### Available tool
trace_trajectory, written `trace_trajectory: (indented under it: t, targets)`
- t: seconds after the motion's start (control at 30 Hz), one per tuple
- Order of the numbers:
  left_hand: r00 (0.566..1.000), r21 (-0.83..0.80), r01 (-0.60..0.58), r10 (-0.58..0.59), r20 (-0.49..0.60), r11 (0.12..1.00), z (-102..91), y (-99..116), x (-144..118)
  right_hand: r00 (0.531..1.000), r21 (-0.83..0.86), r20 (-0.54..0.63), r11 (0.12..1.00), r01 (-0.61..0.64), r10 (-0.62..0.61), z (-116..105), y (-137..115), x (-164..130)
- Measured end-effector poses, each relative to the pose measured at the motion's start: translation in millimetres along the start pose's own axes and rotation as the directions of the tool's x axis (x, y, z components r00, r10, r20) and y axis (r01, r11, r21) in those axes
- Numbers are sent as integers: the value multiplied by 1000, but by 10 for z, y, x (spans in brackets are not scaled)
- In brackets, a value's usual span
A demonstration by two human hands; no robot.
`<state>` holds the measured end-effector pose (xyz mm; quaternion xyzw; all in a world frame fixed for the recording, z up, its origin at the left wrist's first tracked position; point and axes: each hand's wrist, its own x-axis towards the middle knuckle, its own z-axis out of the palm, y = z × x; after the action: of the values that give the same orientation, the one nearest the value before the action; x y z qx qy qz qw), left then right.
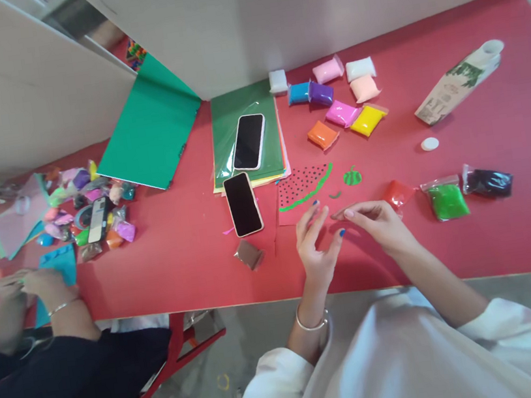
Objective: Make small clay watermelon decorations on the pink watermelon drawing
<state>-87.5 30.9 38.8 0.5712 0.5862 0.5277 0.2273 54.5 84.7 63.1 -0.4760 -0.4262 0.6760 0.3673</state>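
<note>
My left hand (315, 244) hovers over the front of the red table, its fingers apart and nothing visible in them. Close beside it, my right hand (382, 225) has thumb and forefinger pinched together; anything between them is too small to make out. Just beyond my fingers lies a pinkish-red sheet (290, 218) with a clay watermelon slice (304, 187), red with dark dots and a green rind. A small striped green clay watermelon (352, 177) and a short green curved strip (335, 195) are to its right. A red clay packet (397, 193) rests beyond my right hand.
Green (447, 201) and black clay packets (488, 183) lie right. A carton (459, 83) and white cap (430, 144) stand behind. Two phones (243, 205) and green sheets (220, 126) are left, a brown packet (249, 254) nearer. Several packets (342, 113) lie behind. Another person's hands (45, 287) work far left.
</note>
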Motion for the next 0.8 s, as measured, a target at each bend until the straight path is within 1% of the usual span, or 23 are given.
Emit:
trace_trajectory:
  t: [0.07, 0.17, 0.3, 0.43, 0.53, 0.63, 0.8]
  targets:
    - [1000, 19, -9, 9, 29, 1000, -7, 8, 14, 1000, 20, -23, 1000, -4, 4, 5, 50, 28]
    - [997, 77, -43, 38, 63, 996, -28, 24, 55, 1000, -3, -5, 1000, -14, 14, 12, 112, 50]
    - [995, 129, -83, 77, 57, 988, -39, 27, 113, 1000, -91, 8, 996, 6, -6, 18, 135, 35]
    - [995, 116, -95, 91, 38, 989, -27, 26, 135, 999, -172, 7, 984, 35, -34, 7, 117, 16]
    - [996, 101, -87, 87, 4, 991, -16, 40, 127, 999, -180, -14, 983, 35, -38, -18, 100, 12]
    - [996, 77, -68, 72, -45, 995, -3, 52, 96, 999, -131, -35, 991, 24, -28, -35, 77, 1]
    - [998, -11, 14, -15, -64, 1000, 21, 61, 10, 1000, -74, 20, 997, 11, -9, -3, 54, -15]
